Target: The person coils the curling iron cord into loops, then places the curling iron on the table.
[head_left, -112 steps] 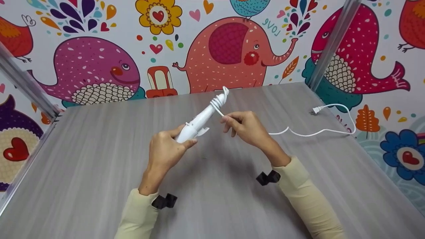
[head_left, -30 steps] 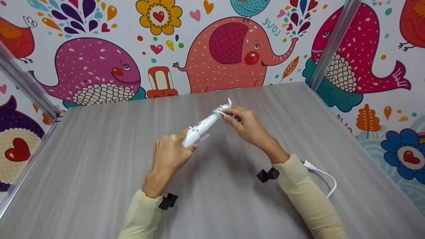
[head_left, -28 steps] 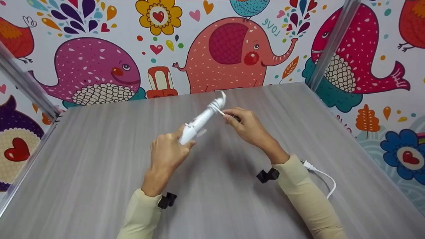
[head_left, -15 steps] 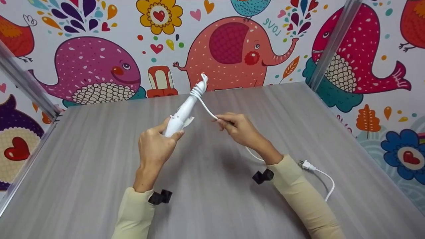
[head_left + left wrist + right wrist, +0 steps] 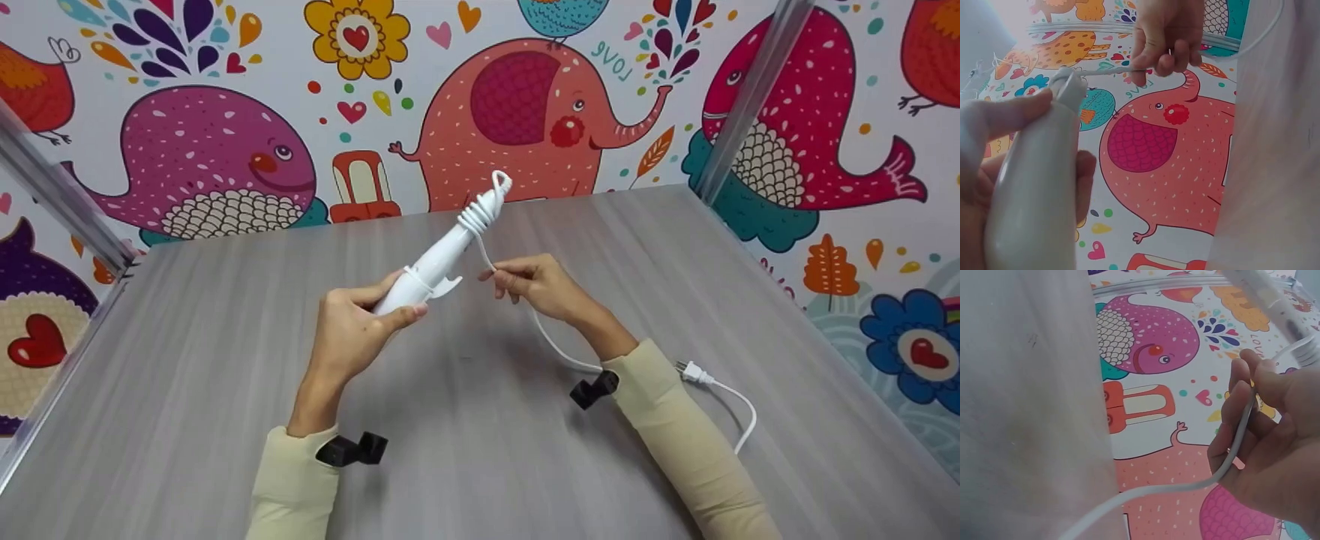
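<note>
My left hand (image 5: 352, 326) grips the thick lower end of a white curling iron (image 5: 439, 255), held up above the table and tilted with its cord end away to the right. A small lever (image 5: 448, 287) juts from its side. Several turns of white cord (image 5: 474, 217) circle the narrow far end, where a loop stands up at the tip. My right hand (image 5: 544, 285) pinches the cord between thumb and fingers, just right of the iron. In the right wrist view the cord (image 5: 1185, 487) runs across the fingers and trails down.
The cord passes under the right sleeve (image 5: 660, 397). Its plug (image 5: 696, 373) lies on the grey wood-grain table (image 5: 225, 337), right of that sleeve. A wall with printed cartoon animals (image 5: 510, 112) stands behind, with metal posts (image 5: 754, 105) at the corners.
The plug has been drawn nearer and the cord has gained turns round the iron. Over the last half second the iron's tip swings right, while the right hand stays close to it.
</note>
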The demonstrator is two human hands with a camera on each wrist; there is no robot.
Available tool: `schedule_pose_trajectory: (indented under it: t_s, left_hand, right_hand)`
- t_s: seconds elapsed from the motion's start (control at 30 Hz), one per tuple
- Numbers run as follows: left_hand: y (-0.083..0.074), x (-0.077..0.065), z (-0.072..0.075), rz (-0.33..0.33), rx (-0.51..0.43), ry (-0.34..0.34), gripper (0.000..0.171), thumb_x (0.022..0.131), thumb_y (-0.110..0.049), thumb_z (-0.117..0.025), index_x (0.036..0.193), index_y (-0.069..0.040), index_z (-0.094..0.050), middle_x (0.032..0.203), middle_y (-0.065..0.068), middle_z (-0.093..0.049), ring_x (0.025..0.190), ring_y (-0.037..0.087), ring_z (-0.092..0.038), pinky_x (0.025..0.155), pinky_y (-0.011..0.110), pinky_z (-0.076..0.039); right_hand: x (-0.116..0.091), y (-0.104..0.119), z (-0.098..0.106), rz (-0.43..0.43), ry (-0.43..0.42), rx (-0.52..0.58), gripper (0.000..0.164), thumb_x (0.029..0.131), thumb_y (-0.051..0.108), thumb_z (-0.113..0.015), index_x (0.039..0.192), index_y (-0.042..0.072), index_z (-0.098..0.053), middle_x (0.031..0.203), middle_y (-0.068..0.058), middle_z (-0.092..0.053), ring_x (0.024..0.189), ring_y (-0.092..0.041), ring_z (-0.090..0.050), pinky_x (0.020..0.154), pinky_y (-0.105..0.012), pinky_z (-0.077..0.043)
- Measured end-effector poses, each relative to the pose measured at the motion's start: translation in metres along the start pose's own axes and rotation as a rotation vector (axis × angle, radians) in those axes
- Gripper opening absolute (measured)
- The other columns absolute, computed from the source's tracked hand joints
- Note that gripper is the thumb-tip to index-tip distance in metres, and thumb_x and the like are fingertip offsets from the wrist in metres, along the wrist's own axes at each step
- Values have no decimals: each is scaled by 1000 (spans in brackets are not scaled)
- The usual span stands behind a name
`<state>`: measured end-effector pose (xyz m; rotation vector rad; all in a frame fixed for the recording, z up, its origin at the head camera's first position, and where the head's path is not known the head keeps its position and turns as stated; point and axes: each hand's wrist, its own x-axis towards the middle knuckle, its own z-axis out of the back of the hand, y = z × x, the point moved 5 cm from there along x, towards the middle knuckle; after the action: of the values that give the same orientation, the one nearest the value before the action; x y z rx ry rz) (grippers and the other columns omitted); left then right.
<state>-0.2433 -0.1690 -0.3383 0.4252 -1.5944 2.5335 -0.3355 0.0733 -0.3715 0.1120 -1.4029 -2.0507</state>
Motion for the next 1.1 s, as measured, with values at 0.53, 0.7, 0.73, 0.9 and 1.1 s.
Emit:
schedule_pose_trajectory:
  t_s: [0.53, 0.7, 0.73, 0.9, 1.1]
  left_hand:
    - [-1, -5, -5, -56, 25, 205, 55, 78, -24, -87, 128, -14, -67, 129, 6, -69, 100, 29, -67, 83, 39, -53]
    - [-6, -6, -2, -111, 49, 208, 54, 77, -21, -87, 127, -12, -68, 127, 7, -70, 100, 28, -70, 86, 44, -54]
    - [-6, -6, -1, -118, 50, 210, 54, 77, -20, -88, 127, -12, -68, 126, 8, -70, 99, 28, -70, 86, 44, -55]
    - [-10, -8, -5, -178, 85, 273, 56, 75, -20, -89, 126, -10, -68, 122, 11, -71, 93, 23, -71, 83, 41, -55]
    - [-12, -13, -9, -253, 235, 331, 56, 75, -22, -89, 126, -9, -68, 117, 11, -73, 85, 18, -70, 75, 34, -54]
  right_hand:
    - [18, -4, 27, -15, -26, -97, 17, 96, 0, -61, 99, -10, -75, 88, -28, -70, 73, -16, -62, 68, -22, -51]
    - [36, 14, 44, 24, 0, -201, 12, 91, -4, -63, 95, -8, -74, 83, -17, -70, 73, -16, -58, 67, -21, -48]
    - [39, 19, 47, 54, 21, -231, 12, 90, -4, -65, 97, -7, -74, 85, -17, -72, 75, -16, -60, 69, -20, -48]
    - [50, 41, 61, 77, 136, -333, 15, 88, 8, -76, 101, 4, -80, 96, -14, -77, 81, -17, -65, 70, -20, -51]
    - [54, 59, 58, 11, 256, -483, 14, 81, 20, -84, 94, 15, -82, 87, -2, -77, 79, -16, -67, 73, -26, -55]
